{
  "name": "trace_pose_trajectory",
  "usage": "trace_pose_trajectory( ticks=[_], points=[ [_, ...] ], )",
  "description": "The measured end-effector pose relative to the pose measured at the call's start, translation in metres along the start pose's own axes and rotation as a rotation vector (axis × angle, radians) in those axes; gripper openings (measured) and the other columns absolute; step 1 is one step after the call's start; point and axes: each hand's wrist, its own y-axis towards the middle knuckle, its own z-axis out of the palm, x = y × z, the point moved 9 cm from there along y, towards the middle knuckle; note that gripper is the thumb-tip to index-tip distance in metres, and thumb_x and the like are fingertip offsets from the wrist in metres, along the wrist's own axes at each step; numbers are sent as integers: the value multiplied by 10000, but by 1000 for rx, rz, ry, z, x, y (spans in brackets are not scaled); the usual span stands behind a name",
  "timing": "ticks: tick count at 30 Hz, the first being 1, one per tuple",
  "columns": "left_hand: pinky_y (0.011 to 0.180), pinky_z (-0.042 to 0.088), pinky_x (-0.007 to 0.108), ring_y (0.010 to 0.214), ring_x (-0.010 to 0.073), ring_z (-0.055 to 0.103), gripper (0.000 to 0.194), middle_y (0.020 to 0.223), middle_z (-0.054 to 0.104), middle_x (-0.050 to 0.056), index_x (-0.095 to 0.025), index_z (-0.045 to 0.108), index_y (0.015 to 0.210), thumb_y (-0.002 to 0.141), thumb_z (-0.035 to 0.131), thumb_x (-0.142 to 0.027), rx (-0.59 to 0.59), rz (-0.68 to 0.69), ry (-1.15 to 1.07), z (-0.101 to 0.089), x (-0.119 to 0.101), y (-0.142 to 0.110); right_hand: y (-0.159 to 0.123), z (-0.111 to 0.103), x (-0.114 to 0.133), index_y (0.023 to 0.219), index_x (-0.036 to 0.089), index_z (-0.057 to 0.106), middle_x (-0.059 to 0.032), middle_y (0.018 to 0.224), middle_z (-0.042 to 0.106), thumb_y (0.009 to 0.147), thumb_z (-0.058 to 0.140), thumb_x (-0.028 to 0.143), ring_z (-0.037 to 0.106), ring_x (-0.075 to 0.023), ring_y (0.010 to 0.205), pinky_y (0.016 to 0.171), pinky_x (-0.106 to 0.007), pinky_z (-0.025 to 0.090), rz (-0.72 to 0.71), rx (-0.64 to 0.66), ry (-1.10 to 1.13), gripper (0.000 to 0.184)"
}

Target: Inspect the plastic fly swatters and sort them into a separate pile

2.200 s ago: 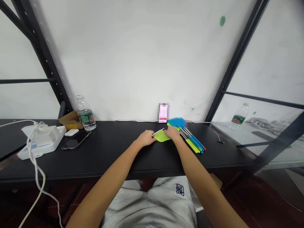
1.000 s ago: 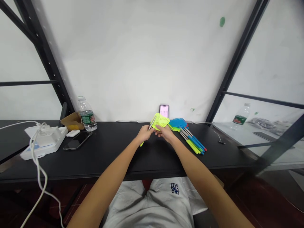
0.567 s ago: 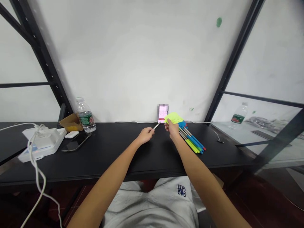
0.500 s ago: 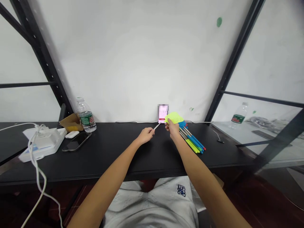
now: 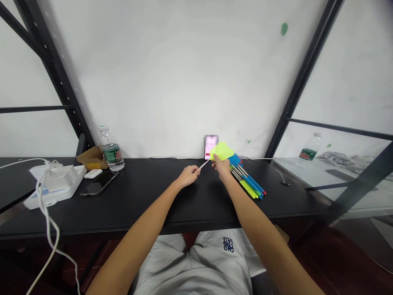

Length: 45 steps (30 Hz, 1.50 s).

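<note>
My left hand [image 5: 189, 176] is closed around a thin metal rod [image 5: 204, 164] that slants up to the right. My right hand [image 5: 221, 166] pinches the narrow end of a yellow-green mesh fly swatter head [image 5: 223, 150]. The rod's far tip meets or lies very close to that narrow end; whether they are joined I cannot tell. Just right of my right hand lies a bundle of fly swatters [image 5: 249, 184] with blue, green and red grips and metal rods. Their blue mesh heads [image 5: 236, 159] are partly hidden behind the yellow-green one.
A phone with a lit screen [image 5: 209, 144] leans on the wall behind my hands. On the black table's [image 5: 138, 196] left are a water bottle [image 5: 111, 151], a dark phone [image 5: 100, 183], a white case [image 5: 93, 174], an open carton [image 5: 92, 157] and a power strip [image 5: 61, 184] with cables.
My right hand and the yellow-green swatter head have shifted slightly left, toward the rod. The gap between head and rod tip has narrowed. My left hand has hardly moved.
</note>
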Motion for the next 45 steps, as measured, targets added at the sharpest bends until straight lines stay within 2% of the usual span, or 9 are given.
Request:
trace_pose_trajectory(
  ticks=[7, 18, 30, 37, 45],
  points=[
    [505, 355, 222, 516, 107, 479, 366, 564, 543, -6, -157, 587, 723, 863, 429, -456, -20, 21, 44, -2, -2, -2, 0, 2, -1, 774, 121, 638, -42, 639, 657, 764, 650, 372, 526, -87, 415, 364, -193, 358, -21, 20, -36, 252],
    [556, 359, 233, 571, 123, 497, 392, 604, 571, -3, -167, 582, 695, 876, 408, -469, -30, 89, 138, 1, -9, -2, -10, 9, -1, 637, 156, 538, 13, 477, 526, 773, 652, 326, 440, -73, 367, 323, -188, 299, 93, 87, 25, 245],
    [585, 353, 237, 584, 127, 519, 379, 616, 589, 5, -168, 607, 724, 913, 377, -404, -51, 128, 146, 0, -14, -3, -9, 22, -6, 698, 145, 571, 34, 481, 496, 736, 690, 410, 416, -62, 371, 325, -173, 261, 103, 232, 130, 293],
    [598, 338, 242, 605, 128, 518, 363, 636, 591, 3, -172, 589, 708, 914, 381, -386, -81, 155, 173, -2, -16, -4, -13, 23, -1, 656, 146, 553, 30, 480, 484, 758, 658, 367, 405, -61, 367, 329, -178, 257, 83, 230, 130, 265],
    [564, 278, 247, 559, 120, 439, 351, 597, 534, -7, -177, 564, 686, 911, 409, -397, -107, 176, 270, 0, -17, -6, -16, 20, 1, 608, 164, 506, 39, 427, 445, 758, 600, 257, 375, -68, 355, 319, -186, 235, 84, 153, 21, 199]
  ],
)
